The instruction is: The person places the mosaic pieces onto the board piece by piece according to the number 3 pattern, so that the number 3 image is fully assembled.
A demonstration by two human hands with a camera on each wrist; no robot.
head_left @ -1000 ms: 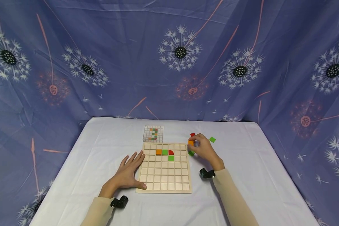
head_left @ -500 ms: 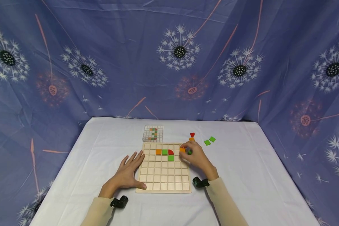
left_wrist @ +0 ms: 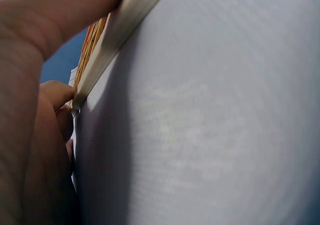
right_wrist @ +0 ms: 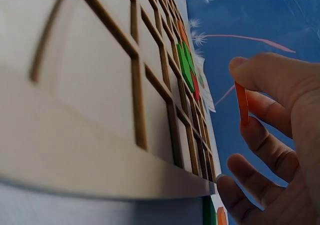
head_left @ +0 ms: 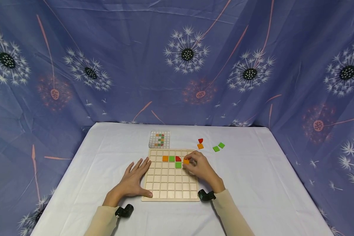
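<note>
Over the upper right of the wooden grid board (head_left: 171,187), my right hand (head_left: 201,167) pinches an orange square tile (head_left: 186,162) between thumb and fingers. The right wrist view shows this orange tile (right_wrist: 242,103) held on edge, raised above the board. My left hand (head_left: 132,180) lies with fingers spread along the board's left edge, thumb at the lower left corner. Set in the grid are an orange tile (head_left: 165,158), a green tile (head_left: 171,158), a red quarter-circle tile (head_left: 178,159) and, below the red one, another green tile (head_left: 178,165).
A small pattern card (head_left: 151,143) with a coloured figure lies behind the board. Right of it lie a loose red tile (head_left: 200,140), an orange tile (head_left: 200,146) and two green tiles (head_left: 216,148). The right wrist view shows a green piece (right_wrist: 207,212) beside the board.
My right hand has carried the orange tile left from beside the board to over the grid, uncovering loose orange and green tiles. The left hand has stayed in place.
</note>
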